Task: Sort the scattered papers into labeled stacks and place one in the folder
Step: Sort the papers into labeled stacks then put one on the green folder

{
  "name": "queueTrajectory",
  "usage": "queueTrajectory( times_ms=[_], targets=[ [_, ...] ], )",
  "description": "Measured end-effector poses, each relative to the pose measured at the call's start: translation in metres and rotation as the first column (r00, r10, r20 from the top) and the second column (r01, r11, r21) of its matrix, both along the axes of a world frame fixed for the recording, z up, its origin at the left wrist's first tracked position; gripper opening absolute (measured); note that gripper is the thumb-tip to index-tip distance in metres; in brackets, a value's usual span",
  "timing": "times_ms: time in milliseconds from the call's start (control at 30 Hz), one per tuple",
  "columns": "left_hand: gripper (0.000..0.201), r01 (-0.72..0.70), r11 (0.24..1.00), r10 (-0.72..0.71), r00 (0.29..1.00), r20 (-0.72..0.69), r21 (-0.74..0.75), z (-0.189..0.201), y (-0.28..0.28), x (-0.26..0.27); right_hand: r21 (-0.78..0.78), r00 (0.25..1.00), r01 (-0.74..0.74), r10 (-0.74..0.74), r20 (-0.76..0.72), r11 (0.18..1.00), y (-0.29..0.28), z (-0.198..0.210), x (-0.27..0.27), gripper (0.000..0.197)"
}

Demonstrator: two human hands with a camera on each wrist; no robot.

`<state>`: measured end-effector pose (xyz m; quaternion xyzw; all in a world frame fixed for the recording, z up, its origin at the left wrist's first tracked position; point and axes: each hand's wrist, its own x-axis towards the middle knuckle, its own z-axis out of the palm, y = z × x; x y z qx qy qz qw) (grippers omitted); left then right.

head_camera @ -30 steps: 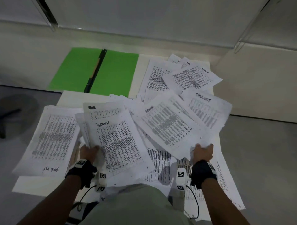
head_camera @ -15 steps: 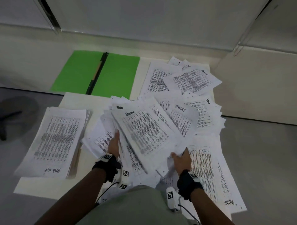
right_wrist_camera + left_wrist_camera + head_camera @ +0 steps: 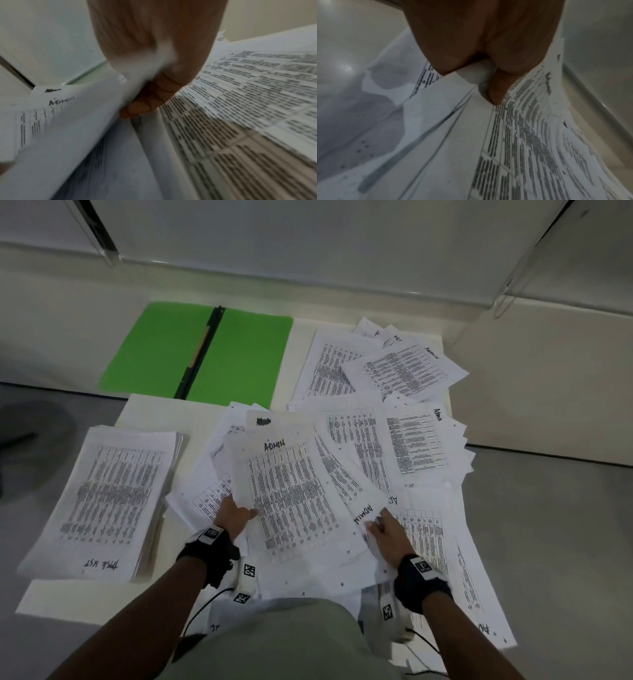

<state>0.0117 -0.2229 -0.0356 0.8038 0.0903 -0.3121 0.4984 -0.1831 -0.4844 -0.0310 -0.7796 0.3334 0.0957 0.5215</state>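
Observation:
A bundle of printed sheets topped by one marked ADMIN (image 3: 291, 494) lies in the middle of the table. My left hand (image 3: 236, 513) grips its left edge, thumb on top, fingers under; the left wrist view shows the thumb (image 3: 496, 86) pinching paper. My right hand (image 3: 383, 529) pinches the bundle's right edge (image 3: 137, 94), next to a folded sheet marked ADMIN (image 3: 364, 513). A neat stack marked TASK LIST (image 3: 106, 501) sits at the left. The open green folder (image 3: 239, 357) lies at the far left of the table.
More loose ADMIN sheets (image 3: 407, 371) are scattered over the far right and right side of the white table (image 3: 68, 601). A sheet overhangs the near right edge (image 3: 479, 611). A wall runs behind the table; grey floor lies on both sides.
Both hands have drawn the loose middle sheets together into one bundle with the ADMIN sheet turned upright on top. The right hand moved left to the bundle's edge.

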Motion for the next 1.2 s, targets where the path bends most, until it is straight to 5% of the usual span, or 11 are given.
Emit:
queueTrajectory(
  times_ms=[267,333,433,500,633,767,900,1033,1200],
  targets=[
    [0.032,-0.009,0.999,0.008,1.000,0.005,0.037,-0.012,-0.002,-0.006,0.088,0.888,-0.416,0.425,-0.175,0.905,0.018,-0.006,0.033,0.024],
    [0.034,-0.046,0.997,0.044,0.999,0.024,0.055,-0.014,0.003,-0.003,0.112,0.948,-0.276,0.289,-0.132,0.955,0.002,0.000,0.039,0.006],
    [0.017,-0.067,0.993,0.065,0.998,0.024,0.097,-0.017,0.017,0.003,-0.205,0.995,0.078,-0.091,-0.052,0.976,-0.039,0.002,0.054,0.023],
    [0.013,-0.107,0.989,0.108,0.994,-0.003,0.102,-0.020,0.027,0.007,-0.373,0.978,0.129,-0.181,-0.108,0.919,-0.062,0.001,0.063,0.040],
    [0.034,-0.189,0.980,0.193,0.978,-0.076,0.059,-0.027,0.041,0.005,-0.227,0.954,0.135,-0.189,-0.233,0.964,-0.063,0.006,0.077,0.082],
    [0.021,-0.193,0.975,0.201,0.977,-0.074,0.107,-0.024,0.044,0.002,-0.181,0.943,0.196,-0.236,-0.236,0.964,-0.038,-0.001,0.076,0.070],
    [0.016,-0.239,0.957,0.239,0.971,0.022,0.167,-0.022,0.062,0.010,-0.201,0.922,0.082,-0.151,-0.357,0.976,-0.005,-0.002,0.049,0.058],
    [0.021,-0.108,0.951,0.093,0.993,0.067,0.289,-0.021,0.067,0.007,-0.303,0.903,0.024,-0.150,-0.402,0.953,0.032,0.001,0.024,0.048],
    [0.029,-0.095,0.941,0.084,0.995,0.048,0.324,-0.034,0.069,0.009,-0.081,0.932,0.188,-0.204,-0.299,0.979,0.045,0.011,0.026,0.069]
  ],
)
